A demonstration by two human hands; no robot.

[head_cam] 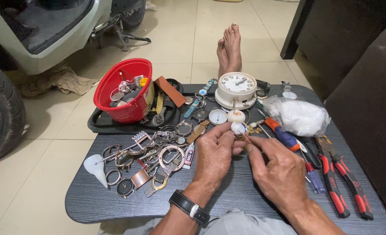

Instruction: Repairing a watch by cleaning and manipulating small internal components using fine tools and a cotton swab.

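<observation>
My left hand [214,156], with a black wristwatch on its wrist, pinches a small round white part [237,128] above the dark lap table [241,196]. My right hand [276,170] meets it from the right, its fingertips closed on something thin at the same part. What that thin thing is I cannot tell. A pile of metal watch cases and bracelets [147,159] lies just left of my left hand. A white round clock [236,89] stands behind the hands.
A red bucket of parts [124,89] sits on a black tray at the back left. Red-handled pliers [343,182] and screwdrivers [284,137] lie to the right, beside a white plastic bag [298,115]. My bare feet [229,50] rest on the tiled floor; a scooter [36,39] stands far left.
</observation>
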